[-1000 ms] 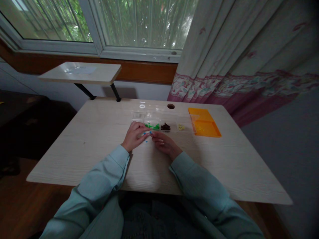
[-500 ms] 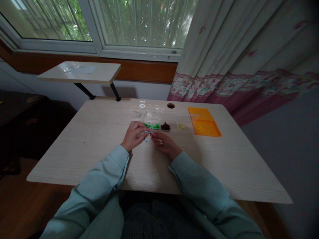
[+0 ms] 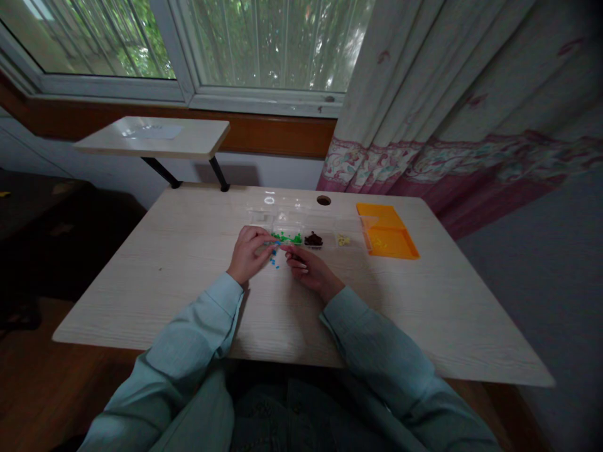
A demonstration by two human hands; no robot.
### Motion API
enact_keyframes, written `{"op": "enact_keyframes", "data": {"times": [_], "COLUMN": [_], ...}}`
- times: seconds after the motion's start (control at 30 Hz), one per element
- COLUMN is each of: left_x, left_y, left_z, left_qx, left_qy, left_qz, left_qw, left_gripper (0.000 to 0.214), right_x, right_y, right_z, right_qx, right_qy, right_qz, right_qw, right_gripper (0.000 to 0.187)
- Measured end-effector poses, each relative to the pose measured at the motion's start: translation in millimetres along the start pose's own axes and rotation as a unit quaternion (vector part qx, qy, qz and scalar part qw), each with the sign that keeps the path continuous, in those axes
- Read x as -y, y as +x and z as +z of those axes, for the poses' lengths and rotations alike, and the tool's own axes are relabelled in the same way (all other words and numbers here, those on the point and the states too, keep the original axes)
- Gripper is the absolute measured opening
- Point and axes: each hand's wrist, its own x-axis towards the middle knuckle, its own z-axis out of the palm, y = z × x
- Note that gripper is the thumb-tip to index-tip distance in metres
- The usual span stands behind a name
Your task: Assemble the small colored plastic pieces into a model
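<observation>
My left hand and my right hand meet over the pale wooden table, fingertips pinched close together. Between them lie a few small blue beads, some on the table and some at my fingertips. What each pinch holds is too small to name. Just beyond my hands stands a row of clear plastic compartments with green beads, dark brown beads and pale yellow beads.
An orange tray sits at the right end of the row. A cable hole is in the table's far edge. A small side shelf stands under the window. A curtain hangs at the right.
Both hands have shifted slightly away from me, toward the green beads. More blue beads show on the table under my fingertips.
</observation>
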Motion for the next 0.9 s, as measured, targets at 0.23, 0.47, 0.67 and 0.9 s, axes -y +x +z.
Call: {"op": "enact_keyframes", "data": {"times": [0.23,0.47,0.67,0.9], "left_x": [9.0,19.4,28.0,31.2], "left_y": [1.7,0.7,-0.4,-1.5], "left_z": [-2.2,0.4,3.2,1.5], "left_qx": [-0.037,-0.049,-0.052,-0.048], "left_qy": [0.035,0.059,0.066,0.099], "left_qz": [-0.041,-0.095,-0.124,-0.16], "left_qw": [0.998,0.993,0.989,0.981], "left_gripper": [0.017,0.015,0.014,0.015], "right_x": [1.6,0.0,0.1,-0.1], "right_y": [-3.6,-2.2,-2.3,-1.7], "right_z": [3.4,0.6,0.6,-0.3], "right_qx": [-0.004,0.007,0.001,0.006], "right_qy": [0.002,0.008,0.011,0.007], "right_qz": [0.004,-0.003,0.003,0.002], "right_qw": [1.0,1.0,1.0,1.0], "right_gripper": [0.015,0.022,0.016,0.019]}}
